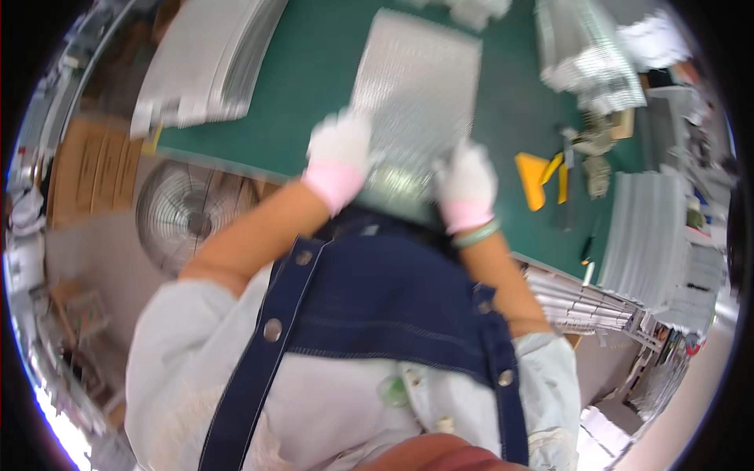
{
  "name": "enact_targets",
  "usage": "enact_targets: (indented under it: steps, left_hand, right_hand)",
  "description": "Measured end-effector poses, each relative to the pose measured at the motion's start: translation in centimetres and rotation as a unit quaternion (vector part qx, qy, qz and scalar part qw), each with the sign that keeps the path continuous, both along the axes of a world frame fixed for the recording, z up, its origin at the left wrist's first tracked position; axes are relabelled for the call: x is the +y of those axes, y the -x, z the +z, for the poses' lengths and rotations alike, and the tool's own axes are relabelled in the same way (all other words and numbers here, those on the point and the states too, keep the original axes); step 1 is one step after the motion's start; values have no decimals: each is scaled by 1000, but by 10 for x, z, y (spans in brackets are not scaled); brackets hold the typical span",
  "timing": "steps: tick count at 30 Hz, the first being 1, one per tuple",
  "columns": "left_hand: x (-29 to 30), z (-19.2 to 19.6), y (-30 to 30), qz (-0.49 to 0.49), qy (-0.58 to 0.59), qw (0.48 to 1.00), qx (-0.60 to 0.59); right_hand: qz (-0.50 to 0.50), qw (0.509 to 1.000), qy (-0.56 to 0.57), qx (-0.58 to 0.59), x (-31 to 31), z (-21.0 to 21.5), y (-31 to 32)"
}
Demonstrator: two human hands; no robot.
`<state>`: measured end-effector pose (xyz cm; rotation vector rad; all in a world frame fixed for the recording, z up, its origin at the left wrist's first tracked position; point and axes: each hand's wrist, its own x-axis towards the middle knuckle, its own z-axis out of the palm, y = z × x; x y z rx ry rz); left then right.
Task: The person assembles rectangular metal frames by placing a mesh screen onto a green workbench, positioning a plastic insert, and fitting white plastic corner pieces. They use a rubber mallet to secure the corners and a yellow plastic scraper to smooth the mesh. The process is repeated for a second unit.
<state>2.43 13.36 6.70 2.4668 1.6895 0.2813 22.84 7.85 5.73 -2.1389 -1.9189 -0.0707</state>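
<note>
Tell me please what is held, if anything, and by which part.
Left hand and right hand are at opposite edges of the silvery sheet, towards its near end; blur hides whether they hold it.

Centre sheet (pixel 420 78): plastic-looking, finely textured, glossy highlights seen at near end. White gloves (pixel 339 145): matt cloth. Green tabletop (pixel 314 63): smooth, matt. Navy apron (pixel 377 302): matt cloth, set with shiny metal studs (pixel 272 330). Left fan (pixel 196 222): guarded by metal-looking wire.

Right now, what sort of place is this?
Probably a workshop or packing area: a green worktable bears a silvery sheet and a stack of pale flat pieces, with a large caged fan near its edge.
</note>
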Motion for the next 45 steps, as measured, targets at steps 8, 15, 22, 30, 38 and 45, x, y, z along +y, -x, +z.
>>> enact_targets:
  steps: [8, 15, 22, 30, 38, 45]
  left_hand:
    - [-52, -19, 29, -261, -128, 955, -49]
    - [-54, -12, 21, -262, -50, 961, -77]
    - [-65, 0, 4, -271, -42, 948, -162]
    - [-73, 10, -10, -232, -5, 960, -155]
    - [-77, 20, -17, -200, 24, 970, -137]
    - [-82, 17, -13, -160, 73, 975, -139]
  right_hand:
    - [202, 979, -29, -23, -54, -15, 1]
    - [178, 983, -1, -32, -66, -10, 4]
    - [128, 951, -173, 223, -37, 21, -102]
    - [-520, 836, -114, 133, 13, 12, -350]
    - [-260, 938, 185, 136, 37, 17, -412]
    - [-230, 960, 95, -125, -3, 17, -345]
